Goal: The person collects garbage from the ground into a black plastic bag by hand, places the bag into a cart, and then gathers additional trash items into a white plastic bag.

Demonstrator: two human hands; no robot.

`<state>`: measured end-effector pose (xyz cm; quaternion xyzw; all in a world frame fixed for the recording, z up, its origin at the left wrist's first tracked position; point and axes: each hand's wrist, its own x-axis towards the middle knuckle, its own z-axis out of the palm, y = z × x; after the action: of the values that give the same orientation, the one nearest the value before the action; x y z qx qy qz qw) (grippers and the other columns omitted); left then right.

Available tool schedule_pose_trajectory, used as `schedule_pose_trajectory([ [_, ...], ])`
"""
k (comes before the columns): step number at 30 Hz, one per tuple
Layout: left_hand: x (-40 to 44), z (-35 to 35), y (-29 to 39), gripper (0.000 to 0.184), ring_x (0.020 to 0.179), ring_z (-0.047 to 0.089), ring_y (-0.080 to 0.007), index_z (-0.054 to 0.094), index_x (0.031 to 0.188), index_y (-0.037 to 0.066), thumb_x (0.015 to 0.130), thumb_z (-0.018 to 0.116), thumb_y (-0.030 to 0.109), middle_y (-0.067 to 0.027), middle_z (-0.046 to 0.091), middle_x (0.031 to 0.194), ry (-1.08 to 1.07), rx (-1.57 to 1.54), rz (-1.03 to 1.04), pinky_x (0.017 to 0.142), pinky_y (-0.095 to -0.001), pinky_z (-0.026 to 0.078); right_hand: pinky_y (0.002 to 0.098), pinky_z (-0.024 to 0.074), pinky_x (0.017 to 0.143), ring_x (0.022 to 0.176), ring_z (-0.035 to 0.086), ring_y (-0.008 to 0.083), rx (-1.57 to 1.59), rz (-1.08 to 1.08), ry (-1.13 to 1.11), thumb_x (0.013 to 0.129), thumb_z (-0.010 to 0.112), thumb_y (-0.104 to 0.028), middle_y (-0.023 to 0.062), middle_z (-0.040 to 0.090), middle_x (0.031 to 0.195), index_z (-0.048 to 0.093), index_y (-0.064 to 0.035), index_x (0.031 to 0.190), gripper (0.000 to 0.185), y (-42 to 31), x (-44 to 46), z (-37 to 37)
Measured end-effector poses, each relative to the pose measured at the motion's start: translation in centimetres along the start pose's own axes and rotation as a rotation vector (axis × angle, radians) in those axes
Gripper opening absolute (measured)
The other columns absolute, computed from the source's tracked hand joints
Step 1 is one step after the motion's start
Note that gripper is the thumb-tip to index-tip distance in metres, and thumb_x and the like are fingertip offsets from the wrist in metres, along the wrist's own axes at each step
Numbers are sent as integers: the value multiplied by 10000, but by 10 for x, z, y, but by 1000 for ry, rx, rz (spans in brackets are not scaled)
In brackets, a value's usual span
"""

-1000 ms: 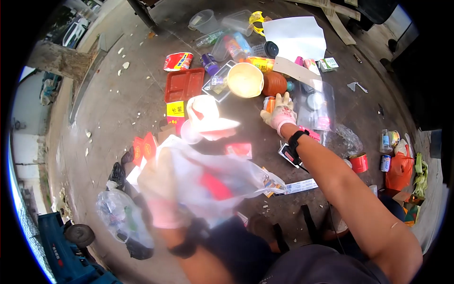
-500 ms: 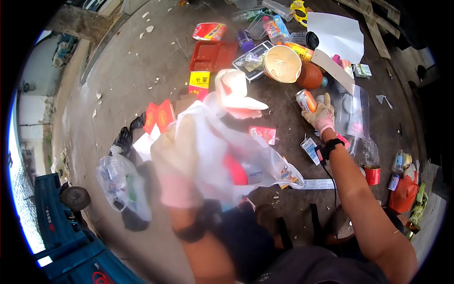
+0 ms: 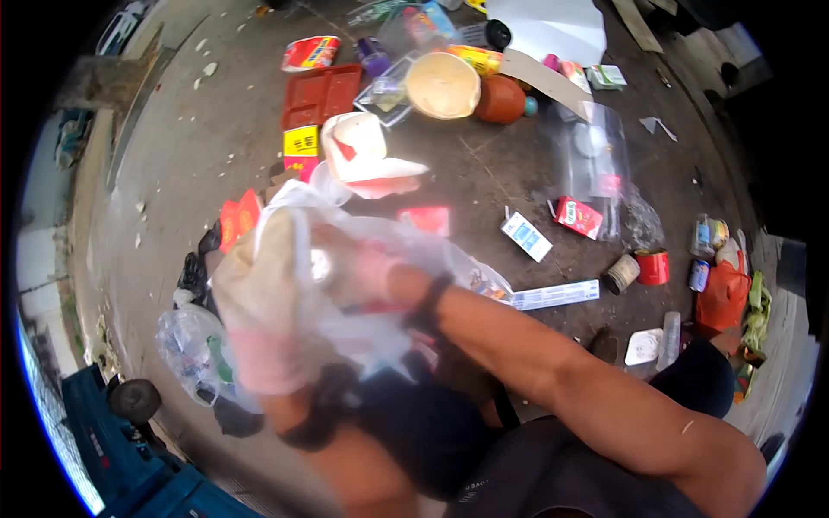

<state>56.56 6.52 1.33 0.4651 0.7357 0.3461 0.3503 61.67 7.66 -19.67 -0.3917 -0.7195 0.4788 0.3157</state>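
My left hand [image 3: 259, 289], in a beige glove with a pink cuff, grips the edge of a translucent white plastic bag [image 3: 363, 337]. The bag hangs open beneath it. Reaching across into the bag's mouth is my right hand [image 3: 354, 263], gloved too, blurred by motion and partly veiled by the plastic. A round silvery can end [image 3: 320, 264] shows at its fingers, so the drink can is still in its grasp. A pink-red packet [image 3: 425, 221] lies just beyond the bag. Beside my left hand rests another clear bag [image 3: 194, 345] with items inside.
Litter covers the ground: a red tray [image 3: 321, 95], a cream bowl [image 3: 442, 85], a brown bottle [image 3: 501, 99], a white foam box [image 3: 358, 142], a red carton [image 3: 579, 217] and a red tin [image 3: 652, 267]. A blue vehicle [image 3: 104, 440] stands at the lower left.
My right hand has picked the orange and white can off the ground at the right and carried it left into the bag's mouth. My left hand keeps hold of the bag. The view has shifted.
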Motion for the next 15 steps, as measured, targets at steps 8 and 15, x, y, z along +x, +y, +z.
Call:
schedule_pose_trajectory([
  [8,7,3,-13,393,817,631,-92,740,1080,-46,1022,642,329,-35,720,945,60,-60,134,716,-258,500,444,376,1181,1423,450,386,166,76,-273,912,683,-344,190,370,1605,368,-54,1557,775,6,-84,-18],
  [15,-2,-7,-8,600,1092,674,-269,588,1404,-15,841,776,72,-152,697,1259,-28,740,1147,953,-383,526,453,491,1021,1186,648,373,-131,131,-191,956,553,-490,217,603,1373,446,-17,1494,724,-40,-92,-36],
])
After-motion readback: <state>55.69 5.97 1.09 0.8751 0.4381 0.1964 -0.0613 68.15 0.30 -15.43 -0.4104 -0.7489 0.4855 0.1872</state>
